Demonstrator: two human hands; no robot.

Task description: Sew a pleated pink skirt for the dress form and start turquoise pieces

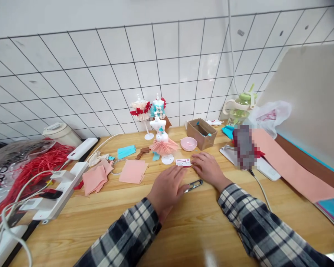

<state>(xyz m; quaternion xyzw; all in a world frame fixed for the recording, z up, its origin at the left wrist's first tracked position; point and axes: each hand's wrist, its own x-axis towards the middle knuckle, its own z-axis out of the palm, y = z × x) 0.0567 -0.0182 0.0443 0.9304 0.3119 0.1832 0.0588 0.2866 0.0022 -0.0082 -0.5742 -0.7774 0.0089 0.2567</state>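
My left hand (168,187) lies flat on the wooden table (100,218), fingers spread, holding nothing. Small metal thread snips (194,185) lie just right of it, between my two hands. My right hand (207,167) rests palm down with its fingertips touching a small white and red card (183,162). Just beyond the card stands a little white mannequin (161,142) wearing a pleated pink paper skirt.
Pink paper squares (133,171) and folded pink pieces (94,178) lie at left, near a white power strip (61,189) and red raffia (39,163). A pink bowl (188,143), a cardboard box (202,133), two more dressed mannequins (149,109) and long pink sheets (289,163) sit behind and right.
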